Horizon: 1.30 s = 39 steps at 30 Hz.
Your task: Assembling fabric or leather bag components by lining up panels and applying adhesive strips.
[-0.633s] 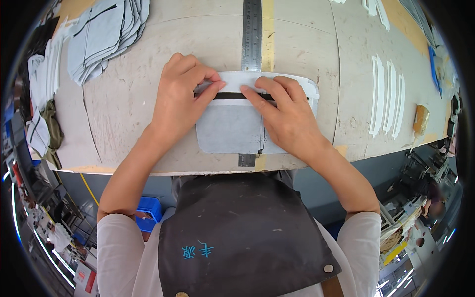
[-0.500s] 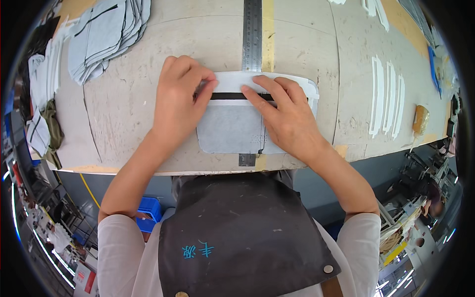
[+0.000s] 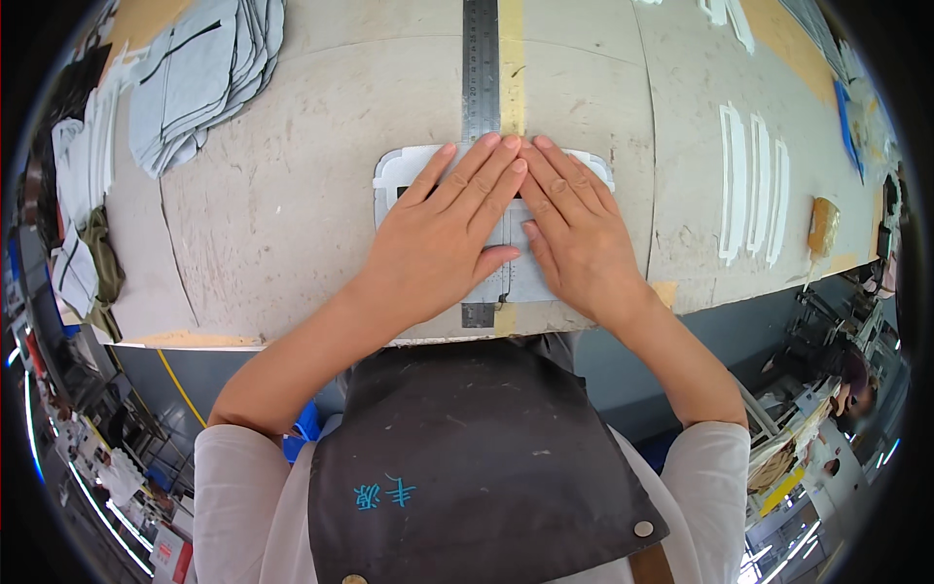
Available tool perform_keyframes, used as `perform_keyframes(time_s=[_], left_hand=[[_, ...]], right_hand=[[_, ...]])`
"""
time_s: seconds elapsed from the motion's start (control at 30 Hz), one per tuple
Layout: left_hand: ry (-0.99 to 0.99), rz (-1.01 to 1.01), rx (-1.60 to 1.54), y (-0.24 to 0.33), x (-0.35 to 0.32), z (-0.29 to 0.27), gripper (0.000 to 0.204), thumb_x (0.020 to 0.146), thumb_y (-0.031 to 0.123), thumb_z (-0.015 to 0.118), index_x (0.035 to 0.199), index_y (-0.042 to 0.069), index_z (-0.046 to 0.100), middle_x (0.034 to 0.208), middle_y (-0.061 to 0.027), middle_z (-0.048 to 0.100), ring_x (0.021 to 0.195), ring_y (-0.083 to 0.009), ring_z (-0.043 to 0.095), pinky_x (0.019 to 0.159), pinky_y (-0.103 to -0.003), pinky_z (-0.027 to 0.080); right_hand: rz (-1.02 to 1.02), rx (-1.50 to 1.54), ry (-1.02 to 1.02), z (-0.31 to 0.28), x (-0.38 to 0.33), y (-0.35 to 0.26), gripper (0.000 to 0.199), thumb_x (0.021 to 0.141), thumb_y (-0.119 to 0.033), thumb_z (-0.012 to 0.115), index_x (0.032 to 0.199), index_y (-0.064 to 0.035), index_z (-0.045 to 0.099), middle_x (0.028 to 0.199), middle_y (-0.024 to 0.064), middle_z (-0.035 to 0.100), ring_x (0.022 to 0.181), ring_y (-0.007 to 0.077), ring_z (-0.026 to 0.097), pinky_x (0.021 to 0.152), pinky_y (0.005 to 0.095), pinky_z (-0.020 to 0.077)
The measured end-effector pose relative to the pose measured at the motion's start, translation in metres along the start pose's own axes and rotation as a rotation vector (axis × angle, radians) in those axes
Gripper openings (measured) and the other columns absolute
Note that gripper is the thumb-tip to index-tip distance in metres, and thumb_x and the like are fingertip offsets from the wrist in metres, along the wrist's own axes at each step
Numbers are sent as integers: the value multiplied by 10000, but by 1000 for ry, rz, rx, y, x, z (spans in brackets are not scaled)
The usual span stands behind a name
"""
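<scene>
A light grey fabric panel [image 3: 525, 279] with rounded corners and white edging lies flat across a steel ruler [image 3: 481, 78] near the table's front edge. My left hand [image 3: 440, 229] rests flat over the panel's left half, fingers stretched out and spread. Over the right half lies my right hand [image 3: 582, 224], also flat, its fingers extended. The fingertips of both hands meet close to the panel's far edge. Most of the panel's dark slot is hidden beneath my hands; only small bits of it show.
A stack of grey fabric panels [image 3: 199, 73] lies at the far left. White narrow frame-shaped strips [image 3: 757, 190] lie on the right, beside a roll of amber tape [image 3: 823, 227]. Yellow tape [image 3: 512, 58] runs along the ruler. White strips [image 3: 88, 156] pile at the left edge.
Both hands have gone from pinching and pressing at the dark slot to lying flat on the panel. My left hand has moved right and nearer, covering the slot.
</scene>
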State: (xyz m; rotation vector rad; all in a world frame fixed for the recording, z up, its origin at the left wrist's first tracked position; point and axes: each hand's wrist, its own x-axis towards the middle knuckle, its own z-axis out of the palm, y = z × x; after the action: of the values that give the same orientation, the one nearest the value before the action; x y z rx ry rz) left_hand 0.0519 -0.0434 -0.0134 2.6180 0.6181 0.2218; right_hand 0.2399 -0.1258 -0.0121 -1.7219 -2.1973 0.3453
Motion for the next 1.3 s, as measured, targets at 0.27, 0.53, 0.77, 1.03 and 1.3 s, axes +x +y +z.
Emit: perform_keyframes(time_s=[0.27, 0.53, 0.77, 1.03, 1.3], left_hand=[[-78, -139, 196, -23, -37, -22, 758, 843, 407, 675, 1453, 39, 417, 1565, -90, 340, 1461, -231, 292, 1198, -417, 210], [-99, -146, 189, -35, -62, -35, 747, 828, 359, 699, 1445, 40, 425, 1562, -89, 346, 1464, -249, 284, 1195, -442, 225], [-31, -27, 201, -42, -72, -44, 577, 790, 177, 715, 1341, 85, 570, 1475, -33, 480, 1385, -351, 384, 1112, -495, 347], [23, 36, 172, -48, -68, -40, 532, 746, 137, 737, 1264, 79, 628, 1424, -7, 532, 1314, -346, 446, 1028, -471, 407], [-43, 29, 88, -59, -67, -51, 592, 692, 211, 784, 1263, 141, 642, 1409, 32, 551, 1333, -356, 430, 1043, -475, 381]], right_hand=[[-31, -131, -192, -15, -10, 10, 646, 933, -295, 582, 1463, 3, 366, 1572, 131, 306, 1464, 251, 276, 1200, 396, 227], [41, -126, -170, -20, -27, 16, 655, 923, -256, 570, 1469, 24, 343, 1573, 153, 301, 1467, 299, 269, 1206, 423, 201], [49, -174, -150, -27, -48, 21, 616, 912, -198, 565, 1450, 33, 374, 1548, 166, 351, 1447, 312, 317, 1184, 453, 235], [10, -179, -164, -38, -56, 30, 576, 872, -157, 623, 1401, 10, 467, 1500, 151, 433, 1408, 309, 388, 1159, 433, 279], [-21, -129, -200, -47, -53, 40, 536, 847, -138, 638, 1360, -27, 531, 1489, 126, 456, 1380, 302, 421, 1137, 451, 299]])
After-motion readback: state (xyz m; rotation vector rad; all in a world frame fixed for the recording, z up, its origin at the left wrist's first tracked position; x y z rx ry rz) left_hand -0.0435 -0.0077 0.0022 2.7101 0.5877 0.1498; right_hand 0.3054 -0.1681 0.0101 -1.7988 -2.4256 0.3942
